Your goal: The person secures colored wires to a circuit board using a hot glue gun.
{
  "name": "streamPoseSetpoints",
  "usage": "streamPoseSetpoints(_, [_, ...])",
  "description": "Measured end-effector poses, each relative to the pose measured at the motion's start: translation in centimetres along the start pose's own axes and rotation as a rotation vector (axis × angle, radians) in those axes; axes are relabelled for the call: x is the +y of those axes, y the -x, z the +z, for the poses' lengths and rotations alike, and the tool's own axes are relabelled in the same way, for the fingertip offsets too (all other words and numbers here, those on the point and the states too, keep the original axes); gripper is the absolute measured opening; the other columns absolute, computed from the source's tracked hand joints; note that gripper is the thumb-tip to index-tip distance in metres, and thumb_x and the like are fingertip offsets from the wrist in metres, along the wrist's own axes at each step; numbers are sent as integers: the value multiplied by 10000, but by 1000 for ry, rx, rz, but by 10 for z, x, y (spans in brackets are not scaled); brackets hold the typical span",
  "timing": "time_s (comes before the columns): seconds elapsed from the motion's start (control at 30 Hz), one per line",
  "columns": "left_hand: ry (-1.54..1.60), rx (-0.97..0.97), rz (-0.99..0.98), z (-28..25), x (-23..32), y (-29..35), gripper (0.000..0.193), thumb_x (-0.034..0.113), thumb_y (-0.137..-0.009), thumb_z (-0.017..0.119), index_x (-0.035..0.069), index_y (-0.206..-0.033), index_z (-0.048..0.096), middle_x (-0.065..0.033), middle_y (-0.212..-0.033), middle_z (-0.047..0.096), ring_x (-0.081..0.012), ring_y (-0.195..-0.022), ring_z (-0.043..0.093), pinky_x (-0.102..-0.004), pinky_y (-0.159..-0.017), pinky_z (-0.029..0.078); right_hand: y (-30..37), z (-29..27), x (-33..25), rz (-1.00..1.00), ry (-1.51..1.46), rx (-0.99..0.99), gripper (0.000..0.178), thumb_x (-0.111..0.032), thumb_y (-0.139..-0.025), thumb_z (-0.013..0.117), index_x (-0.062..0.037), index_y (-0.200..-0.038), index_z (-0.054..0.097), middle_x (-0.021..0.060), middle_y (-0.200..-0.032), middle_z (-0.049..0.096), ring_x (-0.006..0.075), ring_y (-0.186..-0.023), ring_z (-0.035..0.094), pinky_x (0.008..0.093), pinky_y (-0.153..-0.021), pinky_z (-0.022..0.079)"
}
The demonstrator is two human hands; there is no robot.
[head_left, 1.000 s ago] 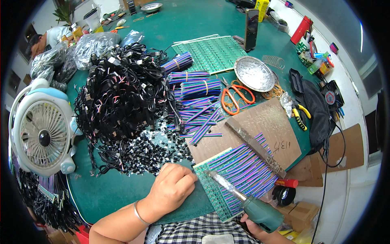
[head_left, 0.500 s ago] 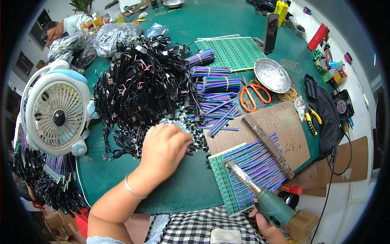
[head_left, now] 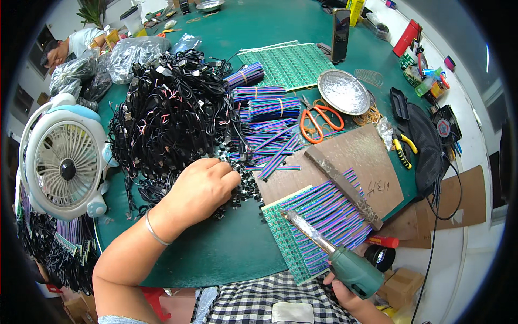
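Observation:
My left hand (head_left: 202, 186) reaches over small black connectors (head_left: 251, 186) at the near edge of the cable heap. Its fingers curl downward and their tips are hidden, so what they pinch cannot be made out. In my right hand (head_left: 344, 294) is a green soldering iron (head_left: 356, 270), its metal tip pointing up and left over a green circuit board panel (head_left: 280, 227). Purple and blue ribbon wires (head_left: 324, 216) lie in rows across that panel, with a dark bar (head_left: 345, 189) across them. The panel and bar rest partly on a brown board (head_left: 377, 156).
A big heap of black cables (head_left: 167, 119) stands left of several wire bundles (head_left: 272, 108). A white fan (head_left: 67, 167) is at the left edge. Behind the brown board are orange scissors (head_left: 321, 121), a metal dish (head_left: 345, 92) and yellow pliers (head_left: 403, 148). A person (head_left: 81, 43) sits at far left.
The view has shifted, so most things on the table appear further left. My left hand stays by the small connectors, fingers curled. My right hand keeps hold of the soldering iron over the panel.

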State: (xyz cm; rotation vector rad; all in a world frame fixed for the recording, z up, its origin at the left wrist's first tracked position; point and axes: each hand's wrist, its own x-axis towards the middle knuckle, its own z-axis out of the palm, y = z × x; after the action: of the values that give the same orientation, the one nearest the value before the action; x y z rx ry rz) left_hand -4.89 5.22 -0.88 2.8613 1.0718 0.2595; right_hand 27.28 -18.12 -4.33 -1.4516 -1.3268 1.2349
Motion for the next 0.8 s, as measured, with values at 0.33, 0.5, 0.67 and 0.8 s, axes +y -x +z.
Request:
streamPoseSetpoints(0.33, [650,186,-344,8,61,25,115,70,-829,699,68,-943,678,-116,-875,702,-284,-770,689,-362,-685,560,-2,2,-1,20,-59,59,459,-169,-922,602,56,-1306,491,114,-837,643,176,-750,621,301,-715,498])
streamPoseSetpoints(0.5, [468,298,-20,18,84,23,257,7,-681,750,78,-917,677,-53,-880,641,-246,-770,641,-352,-656,529,-1,-4,-5,24,22,-32,462,-185,-915,610,59,-1291,498,111,-836,651,175,-753,627,305,-718,498])
streamPoseSetpoints(0.67, [494,284,-56,30,92,25,271,3,-657,755,64,-903,656,-69,-863,632,-251,-743,637,-353,-650,528,4,-7,-5,67,-34,-11,357,-164,-905,623,40,-1191,558,103,-831,660,184,-767,638,324,-724,505])
streamPoseSetpoints(0.8, [430,296,-76,35,92,27,264,2,-658,754,62,-888,641,-71,-846,633,-252,-726,634,-356,-641,527,3,-6,-1,50,-34,-15,341,-163,-902,627,36,-1173,567,102,-830,661,186,-767,640,325,-723,506])
